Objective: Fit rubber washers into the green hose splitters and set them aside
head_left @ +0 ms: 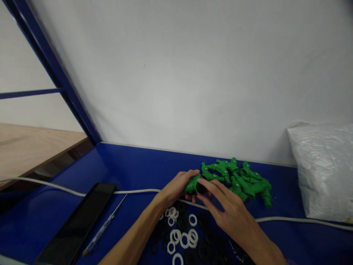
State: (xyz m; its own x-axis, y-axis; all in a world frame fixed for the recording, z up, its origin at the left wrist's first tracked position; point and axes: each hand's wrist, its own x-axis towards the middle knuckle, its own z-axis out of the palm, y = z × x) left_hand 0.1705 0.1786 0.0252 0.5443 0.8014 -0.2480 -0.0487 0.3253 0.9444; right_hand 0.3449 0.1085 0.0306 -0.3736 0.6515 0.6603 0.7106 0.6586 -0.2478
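My left hand (180, 184) is wrapped round a green plastic hose fitting (191, 186), its round end turned to the right. At that end sits a dark ring-like part (201, 187), pinched by the thumb and fingers of my right hand (224, 200). Whether this part is a washer or a cap I cannot make out. Behind my right hand lies a heap of similar branched green fittings (252, 186). In front of my hands, white rings (184, 240) and black rings (204, 251) are scattered on the blue table (132, 169).
A black tablet-like slab (78, 224) and a thin pick with a clear handle (103, 226) lie on the left. A white cable (300, 220) crosses the table under my arms. At the right stands a filled, whitish plastic bag (324, 173). A pale wall (176, 81) rises behind.
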